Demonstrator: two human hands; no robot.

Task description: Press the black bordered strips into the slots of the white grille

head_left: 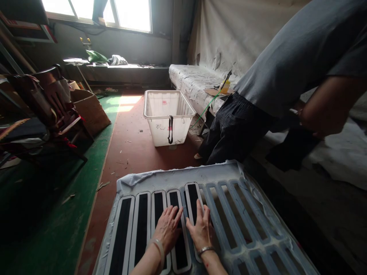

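Observation:
A pale slotted panel (229,214) covered in whitish fabric lies in front of me. Several black strips (142,225) with white rims fill its left slots. My left hand (168,228) rests flat on one black strip, fingers spread. Beside it, my right hand (202,228) lies flat with fingers stretched along the fifth strip (192,196). Each wrist carries a bracelet. The slots to the right hold no strips.
A white plastic bin (168,116) stands on the red floor beyond the panel. Another person in a grey shirt (292,61) bends over a paper-covered bench (192,80) at right. Cluttered chairs and a cardboard box (90,109) sit at left on the green floor.

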